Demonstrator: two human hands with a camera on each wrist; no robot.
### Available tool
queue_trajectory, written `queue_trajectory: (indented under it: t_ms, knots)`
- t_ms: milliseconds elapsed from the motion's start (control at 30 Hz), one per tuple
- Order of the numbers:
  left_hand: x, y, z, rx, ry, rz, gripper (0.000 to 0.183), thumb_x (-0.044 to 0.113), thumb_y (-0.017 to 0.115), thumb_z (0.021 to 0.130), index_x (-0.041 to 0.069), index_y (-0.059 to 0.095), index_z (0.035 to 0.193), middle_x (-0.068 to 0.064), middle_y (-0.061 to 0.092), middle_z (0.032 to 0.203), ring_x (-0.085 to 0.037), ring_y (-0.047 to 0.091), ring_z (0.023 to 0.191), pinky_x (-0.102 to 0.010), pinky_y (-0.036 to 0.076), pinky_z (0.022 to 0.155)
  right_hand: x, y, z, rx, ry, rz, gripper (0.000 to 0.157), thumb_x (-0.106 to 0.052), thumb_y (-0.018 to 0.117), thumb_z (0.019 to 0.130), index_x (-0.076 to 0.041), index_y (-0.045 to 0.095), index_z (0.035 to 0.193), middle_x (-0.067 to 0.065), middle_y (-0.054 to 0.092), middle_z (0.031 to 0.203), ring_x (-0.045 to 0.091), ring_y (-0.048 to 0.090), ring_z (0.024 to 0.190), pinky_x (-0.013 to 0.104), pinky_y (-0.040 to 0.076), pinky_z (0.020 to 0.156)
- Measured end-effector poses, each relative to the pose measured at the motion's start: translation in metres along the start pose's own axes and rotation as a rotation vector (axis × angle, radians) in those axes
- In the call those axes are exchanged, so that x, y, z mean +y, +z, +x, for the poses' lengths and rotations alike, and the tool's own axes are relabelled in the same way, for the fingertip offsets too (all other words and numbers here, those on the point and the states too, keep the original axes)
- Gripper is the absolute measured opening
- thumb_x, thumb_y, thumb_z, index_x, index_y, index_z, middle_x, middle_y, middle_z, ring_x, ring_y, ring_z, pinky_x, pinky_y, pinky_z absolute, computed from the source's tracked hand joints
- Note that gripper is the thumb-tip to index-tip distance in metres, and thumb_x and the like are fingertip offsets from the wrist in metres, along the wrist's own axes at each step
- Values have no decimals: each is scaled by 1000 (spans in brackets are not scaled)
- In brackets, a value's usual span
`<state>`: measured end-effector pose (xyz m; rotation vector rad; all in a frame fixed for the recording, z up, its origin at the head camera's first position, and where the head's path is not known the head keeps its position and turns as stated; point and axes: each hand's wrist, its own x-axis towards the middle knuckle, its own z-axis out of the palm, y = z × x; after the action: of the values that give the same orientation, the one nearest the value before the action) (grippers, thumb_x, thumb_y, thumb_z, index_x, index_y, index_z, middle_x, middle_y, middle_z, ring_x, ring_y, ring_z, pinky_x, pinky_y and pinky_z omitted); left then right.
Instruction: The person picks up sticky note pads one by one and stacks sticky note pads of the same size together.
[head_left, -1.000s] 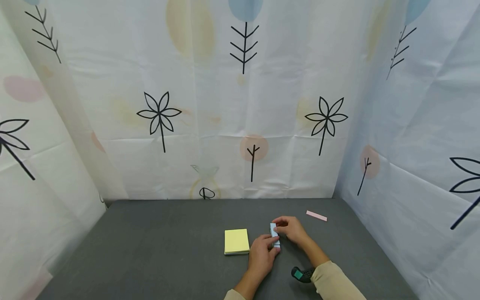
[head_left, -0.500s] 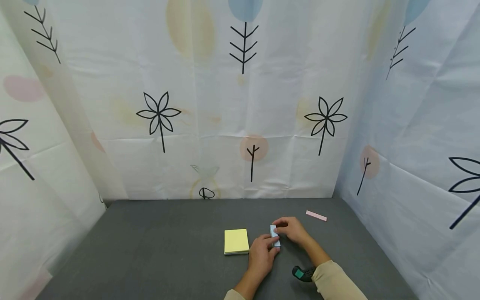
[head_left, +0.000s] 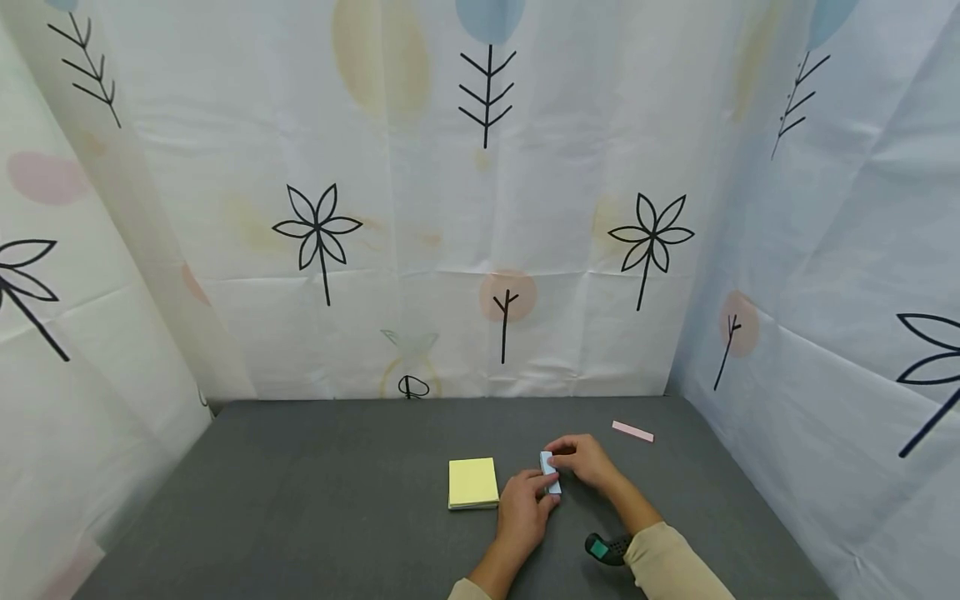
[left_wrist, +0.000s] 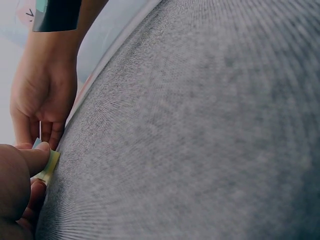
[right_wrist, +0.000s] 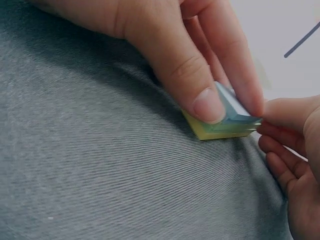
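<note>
A small stack of narrow sticky notes [head_left: 553, 485], light blue on top, lies to the right of centre in the head view, under both hands. Greenish and yellow layers show beneath the blue in the right wrist view. My right hand [head_left: 588, 462] pinches the stack at its far end, the thumb [right_wrist: 210, 105] on the near side and fingers opposite. The left hand [head_left: 522, 508] grips the near end between thumb and fingers, partly covering it. In the left wrist view the left thumb [left_wrist: 37, 159] lies against the stack's yellow-green side [left_wrist: 51, 165].
A square pad of yellow sticky notes [head_left: 473, 482] lies just left of the left hand. A pink paper strip [head_left: 633, 432] rests at the back right of the dark grey table [head_left: 315, 500]. Patterned white cloth [head_left: 420, 183] hangs round the back and sides.
The blue strip's far end has shifted slightly nearer, and the step between strips at the near end no longer shows. Both hands stay almost where they were.
</note>
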<state>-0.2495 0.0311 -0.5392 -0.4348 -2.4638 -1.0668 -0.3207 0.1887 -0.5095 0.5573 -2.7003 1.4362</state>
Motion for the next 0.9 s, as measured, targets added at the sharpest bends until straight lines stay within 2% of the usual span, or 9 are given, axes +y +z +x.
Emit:
queue_trajectory:
  t_ms: [133,267,400,533,633,800,900]
  knots:
    - [0,-1,0,-14,-7,-4,30,14,80,77,15,77,107,-3,69,102,-22,62,92,-37,48,82,1,2,-2,43,9,18,20,-11,72,87,0,73,103,10,71,97,22,64,89,31,50,75]
    - [0,-1,0,-19,-15,-12,30,13,80,77,14,77,107,-3,68,101,-21,62,90,-36,48,80,-1,1,-5,91,46,138,25,-12,69,90,5,70,108,16,69,106,21,63,95,30,50,79]
    - [1,0,0,-3,-19,-15,30,12,81,75,14,78,105,-3,69,100,-20,62,89,-35,48,79,0,-4,-7,182,79,207,24,-9,69,90,6,69,109,18,69,105,14,63,86,27,51,73]
    - [1,2,0,15,-16,-14,30,12,81,75,15,78,104,-2,69,99,-21,62,89,-35,49,80,8,-10,-8,298,82,153,20,-5,70,88,5,70,105,16,70,100,13,62,84,25,50,71]
    - [1,2,0,24,-11,-10,30,12,81,74,15,78,104,-2,69,99,-21,63,90,-35,49,80,13,-16,-10,374,93,95,20,-4,69,89,5,70,106,16,69,101,20,63,91,26,49,76]
    - [1,2,0,18,-18,3,31,13,81,75,16,78,105,-2,69,100,-21,63,91,-35,49,81,21,-25,-14,474,102,-28,23,-4,69,89,4,68,110,20,66,109,33,60,101,42,46,88]
    - [1,1,-1,15,-28,1,31,13,81,75,17,78,105,-1,69,100,-20,62,91,-35,49,81,26,-31,-17,500,92,-108,26,-4,70,88,4,67,112,23,63,115,38,56,107,51,42,93]
